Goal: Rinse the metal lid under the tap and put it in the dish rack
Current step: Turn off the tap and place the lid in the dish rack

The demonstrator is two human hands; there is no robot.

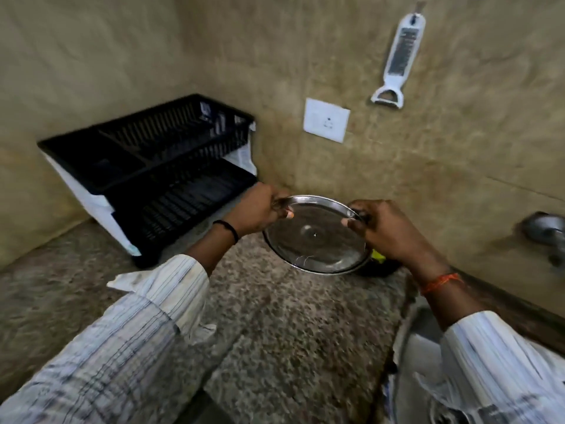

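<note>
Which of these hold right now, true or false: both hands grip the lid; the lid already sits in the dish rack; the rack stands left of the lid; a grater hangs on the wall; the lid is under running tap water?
1. Both hands grip the metal lid. True: the left hand and the right hand pinch opposite sides of its rim.
2. The lid already sits in the dish rack. False: it is held above the countertop.
3. The rack stands left of the lid. True.
4. A grater hangs on the wall. True, above the wall socket.
5. The lid is under running tap water. False: the tap is off to the right, with no water visible.
</note>
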